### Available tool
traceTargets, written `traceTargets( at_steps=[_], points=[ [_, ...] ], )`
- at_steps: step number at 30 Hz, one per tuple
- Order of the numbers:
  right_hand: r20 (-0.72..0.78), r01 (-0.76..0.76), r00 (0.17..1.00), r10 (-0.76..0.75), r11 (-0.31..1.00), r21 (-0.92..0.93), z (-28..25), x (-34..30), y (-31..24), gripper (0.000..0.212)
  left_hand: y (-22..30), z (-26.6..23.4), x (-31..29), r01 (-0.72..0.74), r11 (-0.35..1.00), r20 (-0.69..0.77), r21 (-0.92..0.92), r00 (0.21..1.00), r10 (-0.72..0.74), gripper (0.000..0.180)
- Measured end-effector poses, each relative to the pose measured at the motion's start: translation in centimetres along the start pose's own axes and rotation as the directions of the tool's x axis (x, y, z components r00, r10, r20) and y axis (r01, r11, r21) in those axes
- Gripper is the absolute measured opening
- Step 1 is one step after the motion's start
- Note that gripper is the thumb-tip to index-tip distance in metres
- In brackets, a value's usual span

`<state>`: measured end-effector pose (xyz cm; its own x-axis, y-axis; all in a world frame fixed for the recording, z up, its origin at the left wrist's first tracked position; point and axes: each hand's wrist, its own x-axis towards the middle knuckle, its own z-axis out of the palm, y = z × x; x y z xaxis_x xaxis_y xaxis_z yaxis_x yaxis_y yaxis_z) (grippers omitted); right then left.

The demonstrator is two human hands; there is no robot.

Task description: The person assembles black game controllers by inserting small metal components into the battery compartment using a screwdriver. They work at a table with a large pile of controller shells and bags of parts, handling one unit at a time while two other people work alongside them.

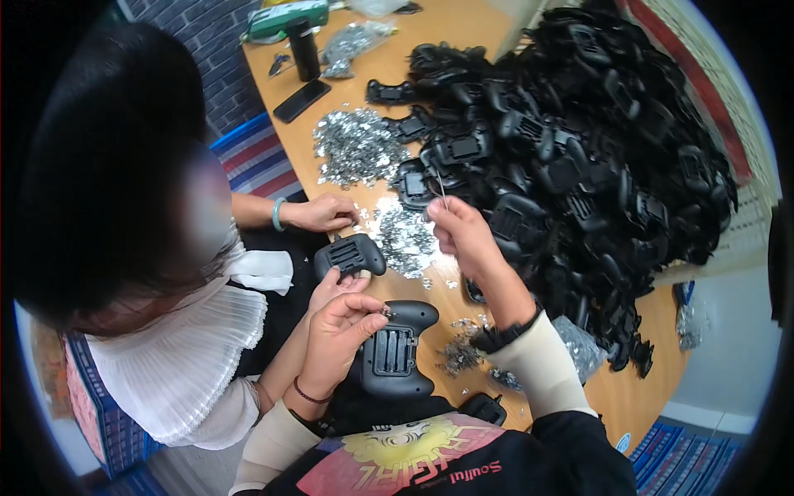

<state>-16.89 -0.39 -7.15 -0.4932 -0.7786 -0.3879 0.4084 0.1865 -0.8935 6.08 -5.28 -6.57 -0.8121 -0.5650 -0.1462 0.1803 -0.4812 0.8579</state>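
Observation:
My left hand (337, 331) holds a black controller shell (395, 351) with its ribbed battery bay facing up, thumb and fingers pinching a tiny metal part at its top edge. My right hand (465, 234) is raised above the table, pinching a thin metal spring piece (441, 187) between the fingertips. A co-worker on my left holds another black controller shell (351, 254) with one hand (337, 283) and rests the other hand (325, 212) near a heap of small metal parts (404, 236).
A big pile of black controller shells (579, 140) covers the right of the wooden table (463, 25). More shiny metal parts (356, 149) lie in the middle. A phone (301, 100), a dark bottle (303, 50), a bag of parts (351, 43) and a green tool (285, 18) sit at the far end.

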Motion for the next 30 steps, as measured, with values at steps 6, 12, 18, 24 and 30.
traceTargets(
  at_steps=[6, 12, 18, 24, 30],
  points=[
    [0.105, -0.052, 0.994, 0.014, 0.926, 0.374, 0.5, -11.6, -1.1, 0.013, 0.3, 2.8, -0.5, 0.063, 0.993, 0.131, 0.099, 0.988, -0.076, 0.015],
    [-0.053, 0.083, 0.996, -0.068, 0.924, 0.374, -0.2, -17.4, -0.7, 0.014, -0.2, 6.9, -0.7, 0.092, 0.990, 0.309, 0.111, 0.943, -0.122, 0.018],
    [-0.196, 0.185, 0.969, -0.147, 0.963, 0.193, -1.4, -20.8, -0.6, 0.015, -0.8, 8.3, -1.2, 0.149, 0.984, 0.391, 0.099, 0.903, -0.176, 0.018],
    [-0.319, 0.240, 0.928, -0.191, 0.963, 0.122, -3.2, -19.2, 0.3, 0.013, -0.3, 8.0, -1.5, 0.133, 0.983, 0.368, 0.124, 0.914, -0.170, 0.018],
    [-0.386, 0.056, 0.921, -0.052, 0.998, -0.001, -6.3, -12.6, 6.3, 0.017, 0.5, 6.2, -1.4, 0.095, 0.989, 0.249, 0.115, 0.961, -0.122, 0.016]
  ],
)
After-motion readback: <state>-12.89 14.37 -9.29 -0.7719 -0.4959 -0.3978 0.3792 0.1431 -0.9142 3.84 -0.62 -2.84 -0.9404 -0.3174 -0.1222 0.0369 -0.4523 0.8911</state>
